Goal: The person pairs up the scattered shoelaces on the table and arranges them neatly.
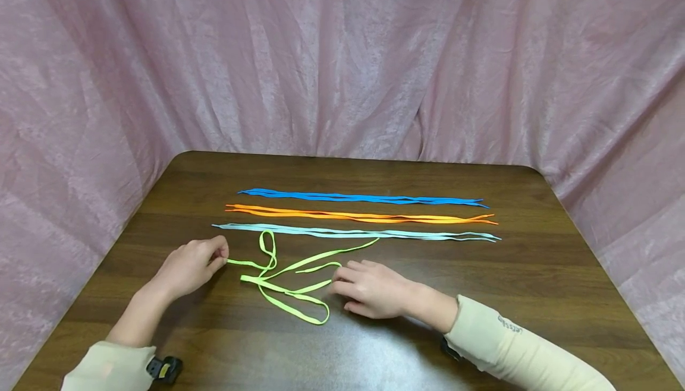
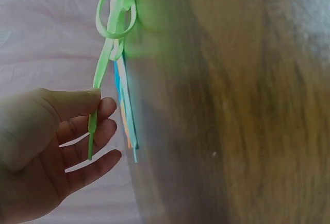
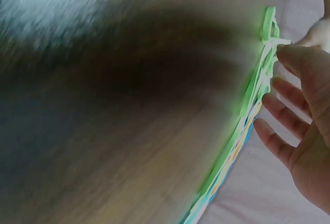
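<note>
A bright yellow-green flat shoelace (image 1: 291,308) lies loosely looped on the wooden table, in front of three straightened pairs of laces. My left hand (image 1: 189,266) pinches one end of it between thumb and index finger. In the left wrist view the tip of the green lace (image 2: 93,118) hangs below the thumb, and the other fingers are loosely bent. At the right side of the loops is my right hand (image 1: 371,289), its fingertips over a bend of the lace. The right wrist view shows the fingers (image 3: 286,113) relaxed and spread, with the thumb overlapping the lace.
Beyond the green lace lie a light blue pair (image 1: 321,232), an orange pair (image 1: 353,217) and a blue pair (image 1: 364,198), roughly parallel across the brown table (image 1: 535,308). Pink curtains (image 1: 342,58) hang behind and on both sides.
</note>
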A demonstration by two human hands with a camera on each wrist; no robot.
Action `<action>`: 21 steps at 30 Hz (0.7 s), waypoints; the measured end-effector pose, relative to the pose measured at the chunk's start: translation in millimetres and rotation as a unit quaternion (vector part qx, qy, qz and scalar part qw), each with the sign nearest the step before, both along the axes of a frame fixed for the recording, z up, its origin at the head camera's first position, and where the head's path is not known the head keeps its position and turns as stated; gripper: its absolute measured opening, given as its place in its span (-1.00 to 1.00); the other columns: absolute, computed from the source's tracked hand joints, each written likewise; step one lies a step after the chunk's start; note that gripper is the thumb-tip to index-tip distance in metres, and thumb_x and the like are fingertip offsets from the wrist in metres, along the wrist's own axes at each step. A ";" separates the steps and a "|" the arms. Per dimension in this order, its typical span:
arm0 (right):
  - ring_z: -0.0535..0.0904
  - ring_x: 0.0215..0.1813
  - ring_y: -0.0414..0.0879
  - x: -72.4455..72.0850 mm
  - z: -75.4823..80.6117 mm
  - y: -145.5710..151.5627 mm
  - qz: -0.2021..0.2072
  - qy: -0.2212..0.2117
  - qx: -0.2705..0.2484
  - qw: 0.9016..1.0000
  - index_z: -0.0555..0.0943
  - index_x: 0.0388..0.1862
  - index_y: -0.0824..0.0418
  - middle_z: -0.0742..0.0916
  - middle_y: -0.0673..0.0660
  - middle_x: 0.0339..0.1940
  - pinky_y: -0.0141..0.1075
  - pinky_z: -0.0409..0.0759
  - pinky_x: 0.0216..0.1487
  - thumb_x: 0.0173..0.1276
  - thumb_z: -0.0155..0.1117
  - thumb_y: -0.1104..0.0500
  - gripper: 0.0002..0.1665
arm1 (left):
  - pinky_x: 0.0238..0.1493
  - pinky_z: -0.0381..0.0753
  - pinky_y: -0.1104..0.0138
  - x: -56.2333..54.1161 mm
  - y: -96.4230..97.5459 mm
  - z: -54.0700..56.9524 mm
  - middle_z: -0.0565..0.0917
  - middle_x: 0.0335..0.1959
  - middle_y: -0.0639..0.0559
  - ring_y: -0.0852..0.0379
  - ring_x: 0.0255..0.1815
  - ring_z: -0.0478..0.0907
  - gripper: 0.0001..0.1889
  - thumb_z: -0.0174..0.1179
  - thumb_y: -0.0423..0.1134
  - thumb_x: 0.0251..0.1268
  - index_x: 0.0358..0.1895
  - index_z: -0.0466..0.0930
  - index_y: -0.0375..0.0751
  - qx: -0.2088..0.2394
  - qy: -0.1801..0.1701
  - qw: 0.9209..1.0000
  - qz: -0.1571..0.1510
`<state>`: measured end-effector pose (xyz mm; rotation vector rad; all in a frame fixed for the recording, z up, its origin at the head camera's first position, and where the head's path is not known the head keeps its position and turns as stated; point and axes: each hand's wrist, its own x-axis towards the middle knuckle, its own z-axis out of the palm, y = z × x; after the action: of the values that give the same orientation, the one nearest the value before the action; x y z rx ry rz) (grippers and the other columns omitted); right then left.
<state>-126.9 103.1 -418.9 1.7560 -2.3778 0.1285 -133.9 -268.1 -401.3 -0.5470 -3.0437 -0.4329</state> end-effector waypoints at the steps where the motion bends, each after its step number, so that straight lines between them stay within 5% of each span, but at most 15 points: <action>1: 0.45 -0.11 -0.21 1.5 -0.2 -1.4 0.006 0.001 -0.001 1.000 0.51 0.06 -0.04 0.54 -0.11 -0.06 -0.36 0.47 -0.15 0.16 0.29 0.02 -0.56 | -0.59 0.28 0.31 0.3 -0.8 1.4 0.48 -0.58 0.20 0.22 -0.61 0.31 -0.84 0.23 -0.34 0.11 -0.43 0.44 -0.01 0.002 0.005 1.000 0.003; 10: 0.44 0.04 -0.21 13.3 -1.7 -12.6 0.045 0.004 0.008 0.999 0.50 0.06 -0.08 0.54 -0.11 0.06 -0.35 0.45 -0.06 0.14 0.28 0.05 -0.55 | -0.58 0.33 0.23 2.0 -8.7 13.0 0.60 -0.47 0.15 0.22 -0.57 0.37 -0.89 0.22 -0.34 0.11 -0.31 0.62 -0.02 0.008 0.037 0.999 0.021; 21: 0.45 -0.05 -0.25 13.9 -11.5 -13.8 0.042 0.012 0.012 0.999 0.53 -0.21 -0.10 0.55 -0.16 -0.15 -0.41 0.40 -0.19 0.11 0.31 0.04 -0.76 | -0.59 0.35 0.24 3.6 -15.4 13.8 0.66 -0.36 0.07 0.22 -0.56 0.45 -0.86 0.21 -0.34 0.11 -0.28 0.65 -0.03 0.013 0.049 0.998 0.037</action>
<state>-113.0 89.4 -430.4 1.8574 -2.2984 0.0908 -130.2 -283.5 -387.4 -0.4389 -2.9491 -0.4298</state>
